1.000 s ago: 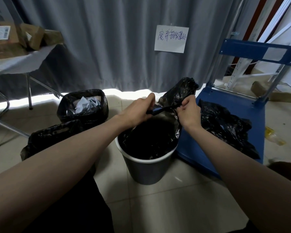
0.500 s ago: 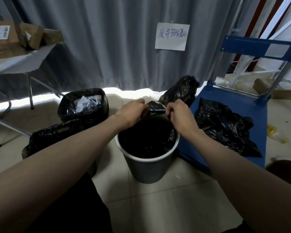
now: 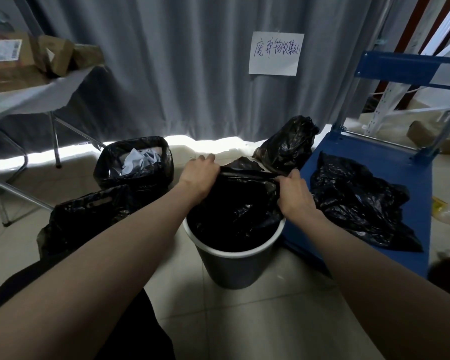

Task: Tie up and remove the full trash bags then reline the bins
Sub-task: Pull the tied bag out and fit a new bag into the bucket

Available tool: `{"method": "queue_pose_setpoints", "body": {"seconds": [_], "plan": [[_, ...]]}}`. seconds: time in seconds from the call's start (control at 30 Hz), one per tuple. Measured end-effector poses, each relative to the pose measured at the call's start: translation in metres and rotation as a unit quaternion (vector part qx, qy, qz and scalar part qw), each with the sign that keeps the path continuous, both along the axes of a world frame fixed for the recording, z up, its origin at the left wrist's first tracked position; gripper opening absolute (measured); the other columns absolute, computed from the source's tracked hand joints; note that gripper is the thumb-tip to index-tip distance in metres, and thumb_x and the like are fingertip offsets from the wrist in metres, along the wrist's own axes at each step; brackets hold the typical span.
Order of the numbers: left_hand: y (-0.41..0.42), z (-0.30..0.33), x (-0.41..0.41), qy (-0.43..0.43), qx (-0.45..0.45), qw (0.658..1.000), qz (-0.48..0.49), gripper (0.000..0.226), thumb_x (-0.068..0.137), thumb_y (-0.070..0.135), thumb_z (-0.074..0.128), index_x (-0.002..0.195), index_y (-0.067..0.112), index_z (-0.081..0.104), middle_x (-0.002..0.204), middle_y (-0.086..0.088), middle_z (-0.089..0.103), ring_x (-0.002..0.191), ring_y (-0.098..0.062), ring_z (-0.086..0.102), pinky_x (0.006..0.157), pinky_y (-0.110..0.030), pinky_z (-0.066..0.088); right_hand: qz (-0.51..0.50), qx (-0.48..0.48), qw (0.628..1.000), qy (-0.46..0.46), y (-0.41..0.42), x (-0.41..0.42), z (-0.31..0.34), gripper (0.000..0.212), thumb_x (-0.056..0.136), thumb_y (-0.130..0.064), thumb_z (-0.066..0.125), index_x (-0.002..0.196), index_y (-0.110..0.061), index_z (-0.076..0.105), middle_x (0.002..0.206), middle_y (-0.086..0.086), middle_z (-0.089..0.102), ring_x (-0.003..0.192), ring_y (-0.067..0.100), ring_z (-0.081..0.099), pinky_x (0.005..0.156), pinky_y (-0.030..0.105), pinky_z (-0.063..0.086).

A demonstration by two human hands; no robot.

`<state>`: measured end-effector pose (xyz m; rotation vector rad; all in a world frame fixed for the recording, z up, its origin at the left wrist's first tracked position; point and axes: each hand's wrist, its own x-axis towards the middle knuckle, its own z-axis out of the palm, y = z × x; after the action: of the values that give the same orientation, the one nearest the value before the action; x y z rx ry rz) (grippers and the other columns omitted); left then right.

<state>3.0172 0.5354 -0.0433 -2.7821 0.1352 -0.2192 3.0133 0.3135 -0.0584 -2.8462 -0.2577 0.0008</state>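
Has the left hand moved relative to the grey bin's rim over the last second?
Yes. The left hand has dropped toward the far edge of the grey bin, drawing the black liner down with it.

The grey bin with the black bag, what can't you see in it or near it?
- Head view: the inside of the grey bin is hidden by the black bag.
- The left hand and right hand have their fingertips buried in plastic.
- The paper sign is too blurred to read.
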Motion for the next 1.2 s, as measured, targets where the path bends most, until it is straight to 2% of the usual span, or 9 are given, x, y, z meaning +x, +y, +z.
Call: {"method": "queue_pose_setpoints", "body": {"seconds": [0.2,0.47,0.6,0.7,0.8,0.93,1.07,1.13,1.2], "plan": [[-0.003,-0.008,0.019,0.023,-0.010,1.000,0.019,0.038,0.092,0.010,0.056,0.130,0.015,0.052,0.132,-0.012,0.044,0.116,-0.030,0.052,0.094,-0.042,0.043,-0.025,0.020,0.998,0.054,-0.002,0.012,-0.014,0.055,0.092,0.000,0.055,0.143,-0.015,0.044,0.135,0.014,0.032,0.123,0.036,0.039,0.093,0.043,0.045],[-0.009,-0.022,0.039,0.057,-0.018,0.997,0.057,0.042,0.093,0.017,0.051,0.135,0.017,0.049,0.134,-0.013,0.039,0.121,-0.031,0.046,0.101,-0.042,0.036,-0.088,0.092,0.980,0.154,0.003,0.030,-0.023,0.047,0.096,-0.015,0.047,0.143,-0.017,0.045,0.146,0.016,0.029,0.131,0.037,0.035,0.101,0.044,0.039],[-0.005,-0.024,0.046,0.082,-0.061,0.990,0.095,0.038,0.093,0.021,0.047,0.130,0.013,0.055,0.131,-0.015,0.038,0.118,-0.032,0.047,0.100,-0.042,0.036,-0.123,0.168,0.963,0.173,0.001,0.039,-0.024,0.028,0.093,-0.015,0.047,0.115,-0.007,0.063,0.123,0.014,0.056,0.101,0.029,0.053,0.077,0.034,0.047],[0.000,-0.028,0.047,0.114,-0.076,0.981,0.136,0.040,0.093,0.025,0.047,0.129,0.009,0.056,0.135,-0.016,0.038,0.122,-0.033,0.046,0.104,-0.044,0.034,-0.148,0.168,0.955,0.194,-0.001,0.039,-0.028,0.019,0.094,-0.018,0.048,0.101,-0.003,0.057,0.109,0.013,0.058,0.086,0.027,0.053,0.071,0.033,0.044],[0.004,-0.028,0.046,0.141,-0.092,0.971,0.171,0.045,0.095,0.031,0.048,0.133,0.008,0.052,0.139,-0.016,0.039,0.127,-0.034,0.045,0.107,-0.044,0.032,-0.182,0.158,0.947,0.212,-0.006,0.037,-0.029,0.022,0.094,-0.027,0.051,0.103,-0.007,0.052,0.105,0.009,0.054,0.090,0.028,0.054,0.074,0.034,0.045],[0.005,-0.019,0.041,0.109,-0.118,0.970,0.183,0.045,0.092,0.029,0.054,0.132,0.009,0.052,0.135,-0.015,0.041,0.121,-0.033,0.050,0.101,-0.042,0.037,-0.199,0.106,0.961,0.162,-0.004,0.032,-0.023,0.031,0.094,-0.031,0.054,0.116,-0.009,0.057,0.127,0.013,0.051,0.109,0.031,0.053,0.079,0.036,0.043],[-0.007,-0.010,0.031,0.059,-0.143,0.982,0.105,0.045,0.086,0.017,0.058,0.129,0.008,0.048,0.129,-0.017,0.044,0.112,-0.035,0.055,0.092,-0.043,0.042,-0.096,0.091,0.991,-0.012,0.011,0.023,-0.013,0.028,0.092,-0.021,0.057,0.118,-0.010,0.057,0.126,0.014,0.049,0.116,0.032,0.048,0.090,0.042,0.046],[-0.017,-0.007,0.024,0.071,-0.142,0.986,0.052,0.038,0.086,0.018,0.059,0.123,0.010,0.052,0.125,-0.015,0.047,0.109,-0.035,0.056,0.091,-0.043,0.042,-0.003,0.082,0.997,-0.001,0.017,0.019,-0.008,0.016,0.091,-0.017,0.057,0.105,-0.012,0.063,0.113,0.011,0.059,0.105,0.030,0.057,0.082,0.039,0.050],[-0.026,-0.005,0.014,0.096,-0.131,0.987,0.016,0.030,0.086,0.022,0.060,0.115,0.014,0.059,0.121,-0.012,0.051,0.108,-0.032,0.056,0.091,-0.041,0.040,0.080,-0.006,0.993,0.084,0.024,0.011,-0.002,0.019,0.090,-0.030,0.061,0.101,-0.016,0.067,0.108,0.008,0.064,0.104,0.029,0.060,0.081,0.037,0.048]]}}
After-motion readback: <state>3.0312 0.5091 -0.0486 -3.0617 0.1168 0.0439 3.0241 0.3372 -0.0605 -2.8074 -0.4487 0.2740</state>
